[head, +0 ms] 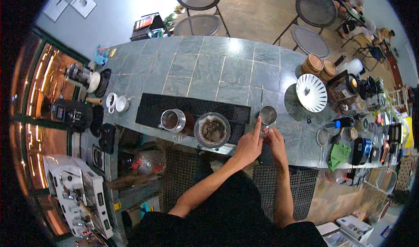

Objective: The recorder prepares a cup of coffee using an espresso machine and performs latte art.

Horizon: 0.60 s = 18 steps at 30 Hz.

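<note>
Near the counter's front edge, my right hand (275, 142) is at the lower end of a small round metal cup (268, 115); its fingers look closed around the short handle. My left hand (250, 145) is beside it, index finger extended to the cup's left rim. A thin curved metal piece rises behind the cup; whether it is joined cannot be told. Left of my hands, a dripper (212, 130) with wet dark coffee grounds in a filter stands at the front of a black ribbed bar mat (193, 107). A glass server (172, 121) with dark liquid stands on the mat's left part.
White cups (122, 104) and a coffee grinder (83, 78) are at the left; an espresso machine (78, 198) is lower left. To the right are a striped white dish (311, 93), wooden-lidded containers (314, 63), a strainer (322, 136) and a green cloth (339, 157). People sit far off.
</note>
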Each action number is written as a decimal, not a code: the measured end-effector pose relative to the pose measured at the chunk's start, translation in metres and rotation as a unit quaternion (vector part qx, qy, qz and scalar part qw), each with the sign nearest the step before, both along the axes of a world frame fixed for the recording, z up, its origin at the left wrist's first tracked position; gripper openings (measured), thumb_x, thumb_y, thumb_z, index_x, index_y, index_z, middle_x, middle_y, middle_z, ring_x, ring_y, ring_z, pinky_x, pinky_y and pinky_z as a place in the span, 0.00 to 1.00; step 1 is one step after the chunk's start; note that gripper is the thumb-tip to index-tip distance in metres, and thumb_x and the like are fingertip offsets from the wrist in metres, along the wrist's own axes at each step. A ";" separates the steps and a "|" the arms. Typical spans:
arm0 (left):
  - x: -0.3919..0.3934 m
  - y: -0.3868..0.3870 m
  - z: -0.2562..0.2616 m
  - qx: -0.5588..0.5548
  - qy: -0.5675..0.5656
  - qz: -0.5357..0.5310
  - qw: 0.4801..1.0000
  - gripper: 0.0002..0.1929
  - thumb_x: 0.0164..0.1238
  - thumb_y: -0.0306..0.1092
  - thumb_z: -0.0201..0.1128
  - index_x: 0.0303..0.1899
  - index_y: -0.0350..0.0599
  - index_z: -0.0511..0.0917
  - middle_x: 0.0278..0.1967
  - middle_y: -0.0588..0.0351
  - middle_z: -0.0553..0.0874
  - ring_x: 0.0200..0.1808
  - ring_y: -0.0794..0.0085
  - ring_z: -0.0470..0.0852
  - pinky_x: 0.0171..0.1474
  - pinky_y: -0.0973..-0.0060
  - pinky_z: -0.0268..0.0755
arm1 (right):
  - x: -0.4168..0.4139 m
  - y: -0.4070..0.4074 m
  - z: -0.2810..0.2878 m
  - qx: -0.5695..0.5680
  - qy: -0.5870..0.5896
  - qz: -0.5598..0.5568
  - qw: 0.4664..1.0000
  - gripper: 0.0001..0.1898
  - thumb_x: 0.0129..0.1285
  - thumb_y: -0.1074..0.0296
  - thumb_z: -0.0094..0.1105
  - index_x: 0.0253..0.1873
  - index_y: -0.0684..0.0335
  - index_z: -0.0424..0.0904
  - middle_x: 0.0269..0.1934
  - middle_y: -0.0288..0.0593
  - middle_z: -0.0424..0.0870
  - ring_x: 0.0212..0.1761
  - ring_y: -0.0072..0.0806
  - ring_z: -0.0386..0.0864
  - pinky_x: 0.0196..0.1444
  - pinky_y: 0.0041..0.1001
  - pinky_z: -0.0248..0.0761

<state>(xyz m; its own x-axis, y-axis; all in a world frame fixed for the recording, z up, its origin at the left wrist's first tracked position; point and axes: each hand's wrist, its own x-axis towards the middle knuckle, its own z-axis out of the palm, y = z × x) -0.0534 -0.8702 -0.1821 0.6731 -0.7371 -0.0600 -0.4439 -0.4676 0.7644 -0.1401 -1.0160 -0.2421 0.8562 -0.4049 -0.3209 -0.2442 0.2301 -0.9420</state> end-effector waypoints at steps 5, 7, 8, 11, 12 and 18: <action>0.000 -0.012 -0.024 -0.033 -0.028 0.034 0.998 0.42 0.72 0.30 0.59 0.81 0.35 0.45 0.40 0.37 0.87 0.42 0.41 0.85 0.47 0.50 0.77 | 0.011 -0.015 -0.034 -0.022 -0.011 -0.030 0.999 0.14 0.83 0.58 0.48 0.50 0.63 0.78 0.45 0.37 0.84 0.39 0.26 0.85 0.44 0.29 0.77; -0.002 -0.015 -0.026 -0.047 -0.041 0.033 0.998 0.40 0.72 0.29 0.59 0.81 0.36 0.48 0.42 0.37 0.87 0.44 0.41 0.85 0.48 0.50 0.77 | 0.012 -0.023 -0.050 -0.020 -0.017 -0.020 0.999 0.14 0.83 0.59 0.48 0.50 0.63 0.77 0.45 0.38 0.84 0.39 0.26 0.85 0.43 0.29 0.78; -0.004 -0.016 -0.025 -0.049 -0.041 0.036 0.997 0.40 0.72 0.29 0.59 0.81 0.36 0.48 0.42 0.37 0.87 0.44 0.41 0.85 0.48 0.50 0.77 | 0.011 -0.027 -0.055 -0.016 -0.023 -0.016 0.999 0.13 0.83 0.59 0.48 0.50 0.63 0.77 0.46 0.38 0.84 0.38 0.27 0.85 0.42 0.30 0.79; -0.008 -0.010 -0.023 -0.011 -0.012 0.041 0.999 0.36 0.73 0.29 0.58 0.79 0.36 0.54 0.45 0.36 0.86 0.46 0.42 0.85 0.50 0.51 0.77 | 0.015 -0.017 -0.032 0.088 -0.006 -0.031 0.996 0.13 0.82 0.59 0.48 0.50 0.63 0.77 0.47 0.39 0.85 0.39 0.28 0.85 0.42 0.31 0.79; -0.010 -0.008 -0.027 -0.052 -0.011 0.046 0.998 0.35 0.74 0.29 0.58 0.78 0.35 0.56 0.45 0.37 0.86 0.47 0.43 0.84 0.51 0.51 0.77 | 0.016 -0.016 -0.027 0.087 -0.007 -0.026 0.996 0.13 0.82 0.59 0.48 0.50 0.63 0.77 0.47 0.39 0.85 0.39 0.28 0.85 0.42 0.31 0.79; -0.032 0.021 -0.029 -0.142 -0.048 0.053 0.987 0.16 0.73 0.30 0.60 0.58 0.39 0.76 0.39 0.42 0.87 0.45 0.44 0.85 0.49 0.51 0.76 | 0.020 -0.006 -0.012 0.124 -0.017 -0.110 0.986 0.15 0.82 0.59 0.50 0.58 0.65 0.74 0.49 0.45 0.81 0.40 0.34 0.87 0.41 0.33 0.83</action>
<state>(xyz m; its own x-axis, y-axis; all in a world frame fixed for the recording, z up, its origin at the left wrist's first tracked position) -0.0856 -0.8492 -0.2113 0.7394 -0.6409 0.2062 -0.4805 -0.2878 0.8284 -0.1202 -1.0215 -0.2540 0.7685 -0.4954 -0.4050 -0.1311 0.4976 -0.8574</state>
